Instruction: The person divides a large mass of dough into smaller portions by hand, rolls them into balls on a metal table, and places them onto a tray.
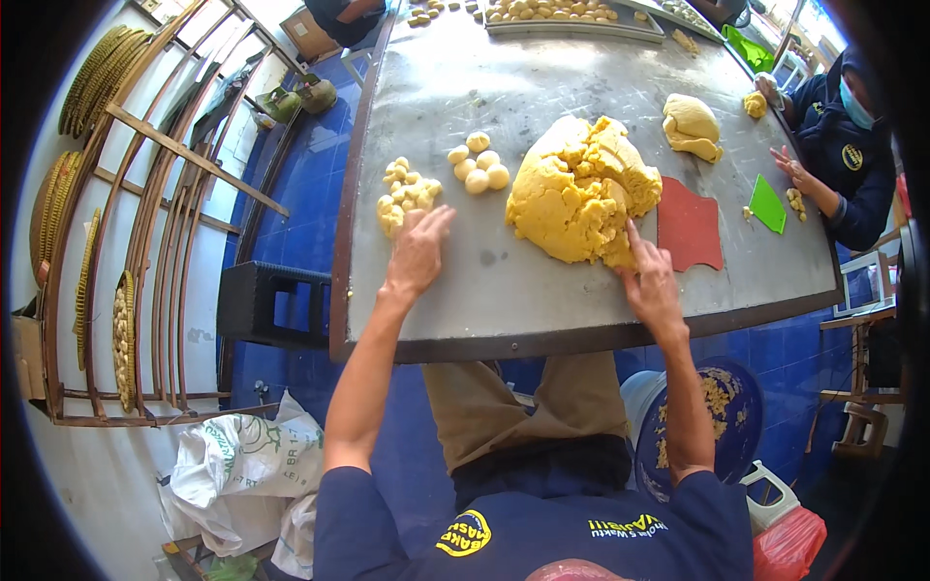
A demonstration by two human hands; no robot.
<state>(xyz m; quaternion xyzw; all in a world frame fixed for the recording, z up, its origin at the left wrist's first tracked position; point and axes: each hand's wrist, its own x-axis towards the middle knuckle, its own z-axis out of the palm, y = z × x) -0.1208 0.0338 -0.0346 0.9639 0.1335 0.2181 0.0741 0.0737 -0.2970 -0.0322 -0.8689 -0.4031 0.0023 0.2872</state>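
Observation:
My left hand (417, 252) lies at the lower edge of a cluster of small pale-yellow dough pieces (399, 184), fingers extended and slightly apart. Several smooth round balls (477, 165) sit beside the cluster. My right hand (647, 276) grips the lower right edge of a large crumbly yellow dough mound (562, 194), its fingertips partly sunk in it. A red flat scraper (690, 228) lies just right of that hand. A smaller smooth dough lump (690, 128) lies further back on the metal table (455, 290).
A co-worker (852, 155) at the right has hands near a green scraper (768, 201) and dough pieces. Another person (339, 19) stands far left. Trays of balls (552, 12) are at the back, a wooden rack (126, 136) left, a blue tub (736, 431) below right, white sacks (232, 465) lower left.

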